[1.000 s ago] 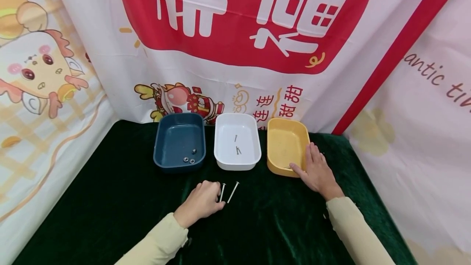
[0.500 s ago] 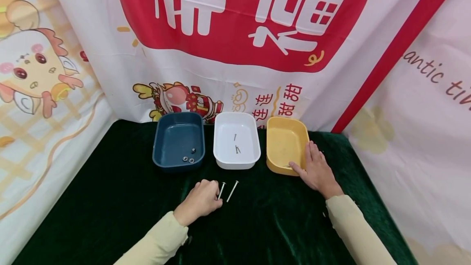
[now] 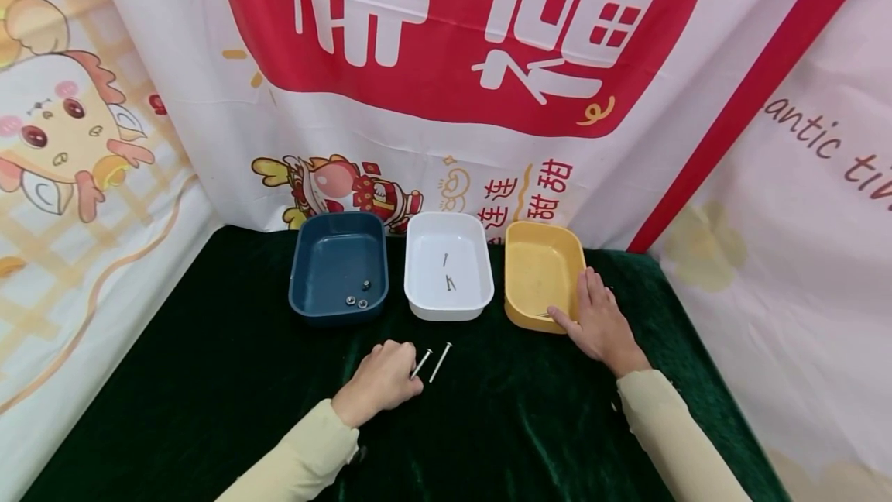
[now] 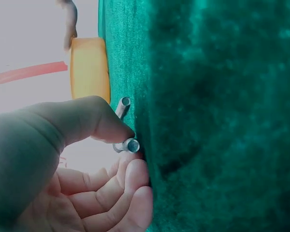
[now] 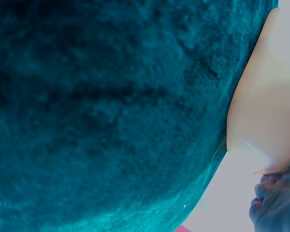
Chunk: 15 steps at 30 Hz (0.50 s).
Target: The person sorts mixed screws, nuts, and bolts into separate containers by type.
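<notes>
My left hand [image 3: 382, 379] pinches a long silver bolt [image 3: 421, 363] between thumb and curled fingers, low over the green cloth. A second bolt [image 3: 440, 363] lies just to its right. In the left wrist view, the end of the held bolt [image 4: 131, 145] shows beneath the thumb, with the other bolt [image 4: 124, 105] beyond it. My right hand [image 3: 605, 330] rests against the right side of the yellow tray [image 3: 546, 232], its fingers extended along the outer wall and its thumb over the front rim. In the right wrist view, the fingertips [image 5: 268, 191] show by the tray wall.
A white tray [image 3: 449, 307] in the middle holds a few small screws [image 3: 450, 283]. Left of it, a dark blue tray [image 3: 337, 254] contains several nuts [image 3: 362, 304]. Thin metal pieces lie inside the yellow tray near the thumb. Printed curtains [image 3: 446, 107] hang behind the table.
The bolt in my left hand has tilted, its head leaning farther right toward the other bolt. My right hand stays at the yellow tray.
</notes>
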Each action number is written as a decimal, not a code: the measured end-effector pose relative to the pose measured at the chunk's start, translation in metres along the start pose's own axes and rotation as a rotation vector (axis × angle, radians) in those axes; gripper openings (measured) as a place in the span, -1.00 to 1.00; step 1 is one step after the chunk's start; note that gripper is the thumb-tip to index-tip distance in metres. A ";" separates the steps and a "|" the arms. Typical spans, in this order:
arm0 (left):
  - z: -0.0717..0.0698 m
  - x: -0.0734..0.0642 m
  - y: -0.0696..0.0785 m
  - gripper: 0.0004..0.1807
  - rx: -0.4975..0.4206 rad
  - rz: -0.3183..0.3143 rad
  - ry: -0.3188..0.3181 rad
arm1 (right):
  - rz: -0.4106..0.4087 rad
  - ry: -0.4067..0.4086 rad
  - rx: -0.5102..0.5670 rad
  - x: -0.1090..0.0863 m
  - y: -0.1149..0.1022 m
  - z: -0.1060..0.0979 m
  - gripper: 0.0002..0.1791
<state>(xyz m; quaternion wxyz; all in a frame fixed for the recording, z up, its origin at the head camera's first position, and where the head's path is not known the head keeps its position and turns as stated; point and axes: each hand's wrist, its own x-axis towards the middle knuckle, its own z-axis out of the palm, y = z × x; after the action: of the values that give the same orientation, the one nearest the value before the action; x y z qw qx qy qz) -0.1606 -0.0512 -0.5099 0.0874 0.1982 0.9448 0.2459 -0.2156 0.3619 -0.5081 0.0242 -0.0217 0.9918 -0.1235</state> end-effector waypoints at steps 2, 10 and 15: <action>-0.001 0.000 0.000 -0.66 -0.004 -0.001 -0.009 | -0.001 0.000 0.001 0.000 0.000 0.000 0.28; -0.009 -0.003 -0.002 -0.69 0.005 -0.020 -0.029 | -0.001 -0.006 0.000 0.000 -0.001 0.000 0.27; -0.012 -0.003 -0.005 -0.69 0.017 -0.009 -0.026 | -0.004 -0.002 0.000 0.000 -0.002 0.000 0.26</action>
<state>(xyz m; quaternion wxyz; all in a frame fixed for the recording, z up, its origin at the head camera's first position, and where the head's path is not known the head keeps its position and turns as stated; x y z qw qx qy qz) -0.1629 -0.0616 -0.5019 0.0992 0.1978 0.9466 0.2347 -0.2151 0.3605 -0.5074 0.0250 -0.0239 0.9917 -0.1236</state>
